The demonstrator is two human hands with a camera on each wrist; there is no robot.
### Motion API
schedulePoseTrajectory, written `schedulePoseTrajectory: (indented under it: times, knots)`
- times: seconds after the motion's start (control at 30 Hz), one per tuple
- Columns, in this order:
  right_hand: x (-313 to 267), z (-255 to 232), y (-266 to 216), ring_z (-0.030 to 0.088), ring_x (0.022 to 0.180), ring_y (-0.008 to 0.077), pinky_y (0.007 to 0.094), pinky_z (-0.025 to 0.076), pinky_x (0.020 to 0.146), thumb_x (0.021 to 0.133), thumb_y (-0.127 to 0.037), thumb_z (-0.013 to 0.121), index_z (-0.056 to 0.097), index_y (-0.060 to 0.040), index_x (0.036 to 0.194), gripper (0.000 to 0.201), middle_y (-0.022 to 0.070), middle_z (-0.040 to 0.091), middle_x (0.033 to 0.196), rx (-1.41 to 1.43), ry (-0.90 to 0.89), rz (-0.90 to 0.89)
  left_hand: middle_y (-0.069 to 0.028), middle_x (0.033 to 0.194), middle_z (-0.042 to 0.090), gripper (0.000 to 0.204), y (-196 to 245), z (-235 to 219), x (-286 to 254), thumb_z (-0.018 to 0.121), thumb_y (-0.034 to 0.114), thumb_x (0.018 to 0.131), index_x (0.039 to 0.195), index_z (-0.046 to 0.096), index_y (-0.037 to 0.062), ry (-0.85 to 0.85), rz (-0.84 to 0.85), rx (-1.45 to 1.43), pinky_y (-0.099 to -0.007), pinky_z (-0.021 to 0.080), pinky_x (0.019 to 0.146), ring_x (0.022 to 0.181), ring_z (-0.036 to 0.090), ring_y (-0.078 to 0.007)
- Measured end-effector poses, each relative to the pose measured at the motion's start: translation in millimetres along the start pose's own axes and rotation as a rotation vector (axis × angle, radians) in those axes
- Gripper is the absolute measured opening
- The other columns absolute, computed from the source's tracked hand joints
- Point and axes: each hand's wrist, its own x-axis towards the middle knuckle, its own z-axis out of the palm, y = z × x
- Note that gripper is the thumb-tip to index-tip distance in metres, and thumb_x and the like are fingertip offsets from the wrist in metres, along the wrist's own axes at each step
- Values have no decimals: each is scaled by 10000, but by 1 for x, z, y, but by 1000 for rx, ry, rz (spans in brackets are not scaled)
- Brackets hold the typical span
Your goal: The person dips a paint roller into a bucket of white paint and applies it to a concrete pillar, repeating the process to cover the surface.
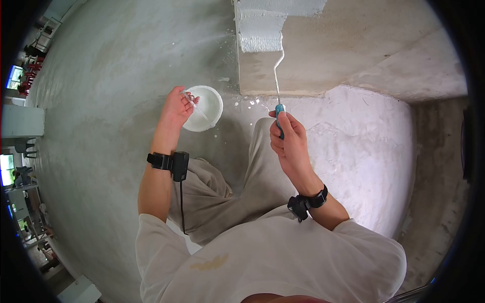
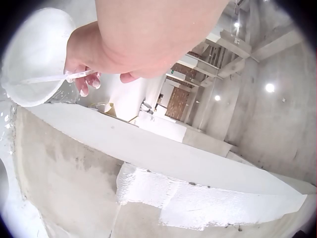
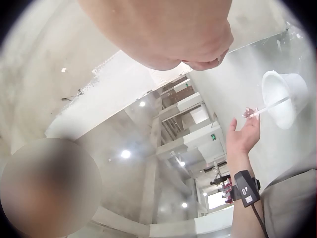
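Fingers of my left hand are hooked round the thin white handle of a white bucket, whose inside is coated white. The left wrist view has this hand beside the bucket's rim; the thumb stands away from the fingers in the right wrist view. My right hand grips the blue-green grip of a paint roller, thumb along it. The white-coated roller head lies against the concrete surface, at the lower edge of a white-painted patch. The right wrist view hides the roller.
Grey floor spreads to the left, with white drips between bucket and concrete block. The person's bent legs are below the hands. A concrete wall rises at the right; furniture stands far off at the left.
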Motion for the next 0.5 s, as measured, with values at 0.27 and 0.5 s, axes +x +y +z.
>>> schedulePoseTrajectory:
  times: [0.27, 0.5]
  knots:
    - [13, -14, 13, 267, 454, 12, 200, 185, 390, 997, -266, 481, 540, -20, 1033, 255, -39, 428, 666, -15, -1, 14, -114, 866, 599, 289, 0, -2, 1, 521, 278, 901, 916, 539, -10, -33, -4, 20, -342, 491, 863, 895, 606, -271]
    - [14, -27, 29, 267, 453, 11, 203, 181, 390, 997, -266, 482, 536, -21, 1030, 253, -40, 419, 654, -4, -9, 91, -115, 859, 609, 294, 0, 0, 3, 515, 284, 903, 902, 544, -9, -33, -2, 33, -342, 489, 863, 877, 613, -267]
